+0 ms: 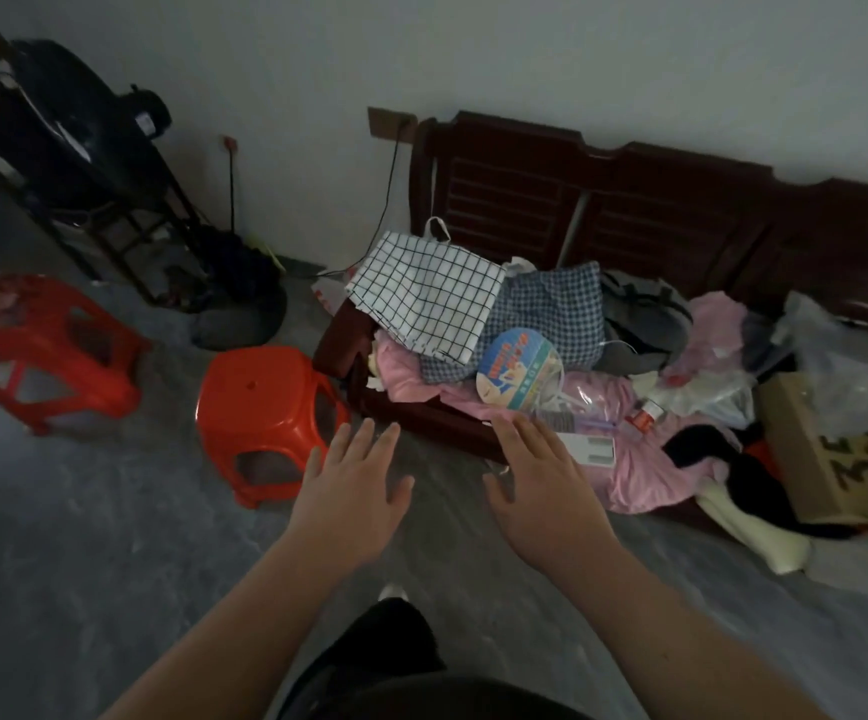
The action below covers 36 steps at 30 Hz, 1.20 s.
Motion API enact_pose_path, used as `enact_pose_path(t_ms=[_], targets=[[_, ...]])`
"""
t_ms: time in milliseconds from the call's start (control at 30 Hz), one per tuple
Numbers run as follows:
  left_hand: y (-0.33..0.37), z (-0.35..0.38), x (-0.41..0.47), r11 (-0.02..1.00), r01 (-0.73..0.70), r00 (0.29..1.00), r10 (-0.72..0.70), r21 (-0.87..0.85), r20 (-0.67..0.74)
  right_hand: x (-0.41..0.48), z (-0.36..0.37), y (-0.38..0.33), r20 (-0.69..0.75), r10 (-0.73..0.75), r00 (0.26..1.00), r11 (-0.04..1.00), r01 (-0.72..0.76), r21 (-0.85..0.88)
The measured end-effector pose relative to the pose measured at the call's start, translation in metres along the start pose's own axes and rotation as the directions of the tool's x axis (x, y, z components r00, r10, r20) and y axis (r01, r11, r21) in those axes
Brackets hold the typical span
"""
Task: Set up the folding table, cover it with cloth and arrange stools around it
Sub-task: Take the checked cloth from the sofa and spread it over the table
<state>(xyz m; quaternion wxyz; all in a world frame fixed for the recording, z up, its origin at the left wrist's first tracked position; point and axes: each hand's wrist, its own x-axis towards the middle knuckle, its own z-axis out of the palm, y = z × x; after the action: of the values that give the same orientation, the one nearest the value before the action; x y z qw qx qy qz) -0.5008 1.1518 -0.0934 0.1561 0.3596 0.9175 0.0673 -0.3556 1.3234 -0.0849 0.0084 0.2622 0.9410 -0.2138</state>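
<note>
Over by the wall: wooden bench (629,200) buried in laundry. Top of the pile at its left end is the white cloth (424,291), dark grid lines, loosely folded, lower corner draped over a blue gingham piece (551,314). Red plastic stools, both upright on the grey floor (110,537): nearer stool (260,392) just beside the bench's arm, second stool (37,350) well off to the left (something pale on its seat, too blurred to name). Both hands out front, palms down, holding nothing. The left hand (354,480) has fingers straight and spread and hovers over the floor just right of the nearer stool, apart from it. The right hand (541,480) has fingers straight, slightly fanned, tips over the bench's front edge near a round printed fan (517,368); can't tell if they touch the pink fabric (645,465) there. Cardboard box (837,465) at the bench's right end.
</note>
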Motion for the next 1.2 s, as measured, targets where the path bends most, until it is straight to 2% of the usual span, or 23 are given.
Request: enact_pose_path(t_ms=[200,333,567,733,900,1067,1200], targets=[[-0.022,-0.013,0.134,1.000,-0.004,1.000,0.004,-0.030,0.008,0.128,0.006,0.023,0.039,0.061,0.997,0.997,-0.059,-0.049],[-0.045,-0.028,0.234,0.999,-0.040,0.997,0.042,-0.019,0.068,0.229,0.008,0.021,0.047,0.112,0.993,0.992,-0.109,-0.065],[-0.073,-0.041,0.393,0.988,-0.151,0.974,0.142,0.043,0.176,0.384,0.010,0.024,0.127,0.233,0.964,0.970,-0.241,0.046],[-0.073,-0.012,0.482,0.989,-0.144,0.960,0.133,0.027,0.245,0.462,0.045,0.060,0.203,0.334,0.920,0.914,-0.369,0.169],[-0.079,0.062,0.545,0.995,-0.102,0.948,0.092,0.015,0.304,0.529,0.125,0.124,0.308,0.451,0.838,0.794,-0.534,0.289],[-0.096,0.145,0.587,0.998,0.050,0.923,-0.031,-0.040,0.383,0.593,0.216,0.184,0.429,0.576,0.696,0.604,-0.716,0.350],[-0.105,0.192,0.609,0.990,0.105,0.913,-0.058,-0.093,0.405,0.644,0.268,0.217,0.474,0.663,0.580,0.413,-0.811,0.415]])
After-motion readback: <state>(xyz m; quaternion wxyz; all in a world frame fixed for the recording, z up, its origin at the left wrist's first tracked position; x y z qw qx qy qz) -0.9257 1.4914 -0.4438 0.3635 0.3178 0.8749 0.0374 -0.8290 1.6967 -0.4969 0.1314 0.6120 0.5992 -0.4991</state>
